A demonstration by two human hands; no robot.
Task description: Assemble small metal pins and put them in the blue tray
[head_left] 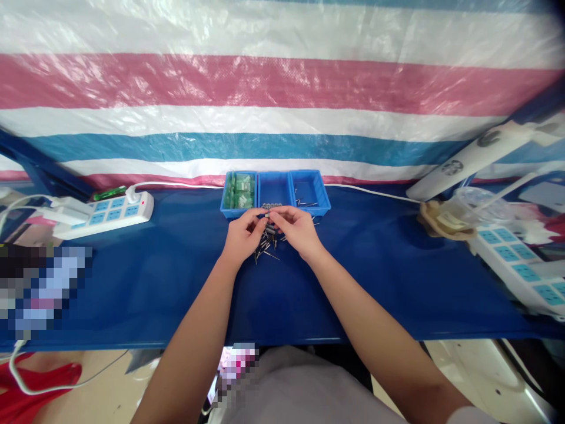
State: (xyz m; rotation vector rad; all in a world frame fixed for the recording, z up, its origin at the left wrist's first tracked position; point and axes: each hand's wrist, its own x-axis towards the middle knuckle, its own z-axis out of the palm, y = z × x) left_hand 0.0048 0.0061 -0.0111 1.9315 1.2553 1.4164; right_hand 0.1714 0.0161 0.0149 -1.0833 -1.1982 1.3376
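Note:
My left hand [242,237] and my right hand [298,231] meet fingertip to fingertip in front of the blue bins. Both are closed in a pinch around a small pale piece [267,215], too small to name. Under the fingers lies a loose pile of thin dark and metallic rods [265,242], partly hidden by my hands. Just behind my fingertips, a row of small whitish round parts [272,205] shows at the front of the middle blue bin [274,184]. Several thin rods [308,204] lie in the right blue bin [325,191].
Green and clear small pieces [244,187] fill the left blue bin [225,197]. A white power strip [110,212] with plugs sits at left, another strip [514,259] at right. Near the latter stand a clear plastic cup [470,206] and a white cylinder [463,162]. Striped sheeting [282,82] hangs behind the blue tabletop [375,282].

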